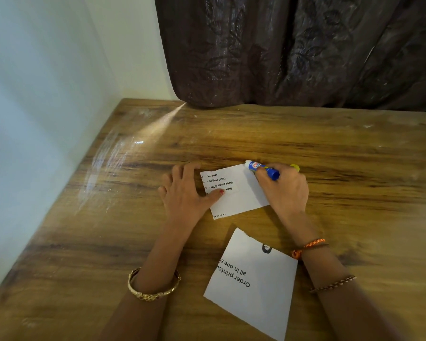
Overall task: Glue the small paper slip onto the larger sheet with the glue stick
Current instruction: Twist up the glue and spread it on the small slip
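Left hand point(182, 193) lies flat, fingers spread, thumb pinning the small paper slip point(234, 193) to the desk point(256, 134). Right hand point(284, 188) grips the blue glue stick point(262, 169), its white tip touching the slip's far right corner; something yellow shows just behind the knuckles. Larger sheet point(252, 284) lies nearer the person, between the forearms, apart from the slip, printed side up. Gold bangle point(153, 286) on left wrist, orange thread point(308, 247) on right. Dark curtain point(293, 50) hangs behind the desk.
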